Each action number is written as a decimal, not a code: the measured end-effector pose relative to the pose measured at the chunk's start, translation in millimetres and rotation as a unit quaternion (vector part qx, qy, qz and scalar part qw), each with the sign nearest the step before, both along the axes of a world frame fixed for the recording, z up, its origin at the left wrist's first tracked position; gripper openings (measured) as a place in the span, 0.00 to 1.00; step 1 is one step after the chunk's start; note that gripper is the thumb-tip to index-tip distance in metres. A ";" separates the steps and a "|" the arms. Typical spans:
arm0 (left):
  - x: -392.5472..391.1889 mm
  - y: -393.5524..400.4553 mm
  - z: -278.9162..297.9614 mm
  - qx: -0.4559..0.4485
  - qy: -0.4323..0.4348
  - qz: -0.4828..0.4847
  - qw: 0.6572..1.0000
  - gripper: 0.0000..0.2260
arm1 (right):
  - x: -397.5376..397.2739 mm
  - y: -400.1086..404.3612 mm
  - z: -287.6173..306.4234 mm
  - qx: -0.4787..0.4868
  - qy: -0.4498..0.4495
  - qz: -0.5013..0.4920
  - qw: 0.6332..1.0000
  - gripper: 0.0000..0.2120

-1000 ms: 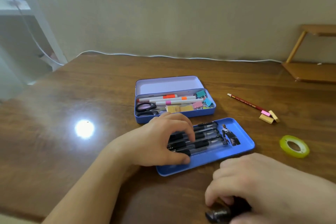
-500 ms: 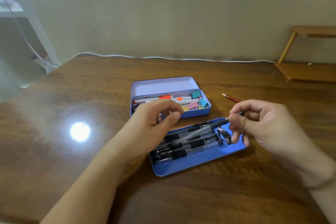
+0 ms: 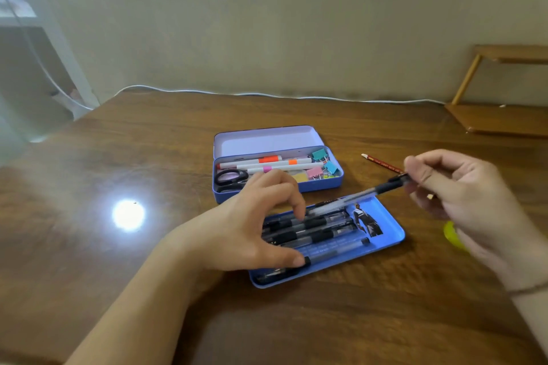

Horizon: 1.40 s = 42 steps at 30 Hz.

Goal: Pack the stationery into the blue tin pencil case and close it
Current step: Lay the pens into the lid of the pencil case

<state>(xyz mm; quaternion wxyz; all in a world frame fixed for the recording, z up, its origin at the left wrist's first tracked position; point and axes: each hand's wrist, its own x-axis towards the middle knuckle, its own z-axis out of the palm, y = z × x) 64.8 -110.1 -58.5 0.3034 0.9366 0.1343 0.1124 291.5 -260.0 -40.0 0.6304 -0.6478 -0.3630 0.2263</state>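
The open blue tin pencil case (image 3: 308,185) sits on the brown wooden surface (image 3: 148,175), holding white markers, black scissors and coloured binder clips. Just in front of the case lies a shallow blue tin tray (image 3: 391,235) carrying a row of black-capped clear pens (image 3: 311,231). The left hand (image 3: 252,228) rests curled over those pens, fingertips touching them. The right hand (image 3: 456,187) pinches one black-capped clear pen (image 3: 355,197) above the tray.
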 end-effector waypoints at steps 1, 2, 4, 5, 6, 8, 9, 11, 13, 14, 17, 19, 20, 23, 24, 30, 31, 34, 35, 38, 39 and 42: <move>0.4 -0.1 -0.3 0.015 0.009 -0.006 1.000 0.16 | 2.7 -0.9 3.2 -0.006 0.018 -0.018 1.000 0.18; 1.2 -0.6 -0.8 0.030 0.022 -0.011 0.999 0.14 | 4.5 -1.7 5.4 -0.012 0.028 -0.037 0.999 0.14; 2.1 -1.6 -2.3 0.044 0.044 -0.020 0.998 0.11 | 6.8 -2.2 6.5 -0.018 0.027 -0.072 0.997 0.10; 2.2 -1.7 -3.3 0.043 0.051 -0.027 0.997 0.10 | 7.0 -2.3 6.7 -0.019 0.024 -0.082 0.996 0.10; 2.1 -2.0 -3.5 0.041 0.056 -0.032 0.997 0.09 | 6.9 -2.6 6.7 -0.020 0.021 -0.088 0.996 0.09; 2.1 -1.8 -3.9 0.037 0.063 -0.037 0.997 0.08 | 6.1 -2.6 6.7 -0.021 0.017 -0.090 0.996 0.08; 2.3 -1.3 -4.1 0.037 0.064 -0.038 0.997 0.09 | 6.2 -2.5 6.4 -0.021 0.015 -0.089 0.996 0.09; 2.5 -0.3 -4.7 0.039 0.063 -0.040 0.996 0.11 | 6.9 -2.2 5.4 -0.017 0.013 -0.087 0.996 0.09; 2.2 0.6 -5.4 0.039 0.065 -0.039 0.996 0.14 | 8.4 -2.5 4.5 -0.012 0.008 -0.080 0.997 0.12; 1.9 0.8 -5.5 0.036 0.065 -0.039 0.996 0.14 | 9.2 -2.8 5.0 -0.012 0.005 -0.073 0.997 0.13; 2.0 1.3 -5.5 0.032 0.060 -0.032 0.997 0.08 | 14.7 -4.6 7.1 -0.031 0.000 -0.006 1.000 0.13; 2.4 1.7 -5.3 0.044 0.062 -0.027 0.997 0.07 | 16.8 -5.5 7.6 -0.060 -0.028 0.063 0.996 0.18; 2.5 1.9 -5.4 0.050 0.065 -0.025 0.996 0.07 | 16.4 -5.3 6.8 -0.070 -0.046 0.094 0.992 0.22; 3.1 2.3 -6.1 0.063 0.062 -0.024 0.996 0.07 | 14.9 -1.8 -2.3 -0.074 -0.097 0.153 0.981 0.26; 3.0 2.2 -5.8 0.061 0.063 -0.023 0.996 0.07 | 14.1 -0.6 -4.5 -0.082 -0.110 0.165 0.977 0.23; -2.1 3.2 0.0 0.022 0.067 -0.023 0.997 0.12 | 22.7 -1.9 -6.7 -0.139 -0.145 0.209 0.957 0.30; -2.8 3.3 0.3 0.020 0.069 -0.021 0.997 0.13 | 24.9 -2.9 -5.7 -0.146 -0.152 0.209 0.955 0.28; -3.1 3.6 -0.5 0.017 0.075 -0.018 0.997 0.15 | 20.9 -3.3 -4.2 -0.158 -0.172 0.200 0.951 0.16; -2.8 4.1 -1.3 0.014 0.069 -0.016 0.997 0.16 | 16.7 -2.8 -5.5 -0.162 -0.187 0.191 0.950 0.12; -1.1 3.7 -3.0 0.019 0.043 -0.012 0.999 0.13 | 2.4 1.6 -18.0 -0.173 -0.286 0.167 0.928 0.08; -0.2 3.0 -3.4 0.023 0.039 -0.014 0.999 0.10 | -3.6 3.2 -23.0 -0.178 -0.326 0.169 0.913 0.09; 2.7 -0.1 -3.7 0.035 0.053 -0.026 0.998 0.09 | -18.4 8.7 -30.5 -0.175 -0.406 0.143 0.886 0.09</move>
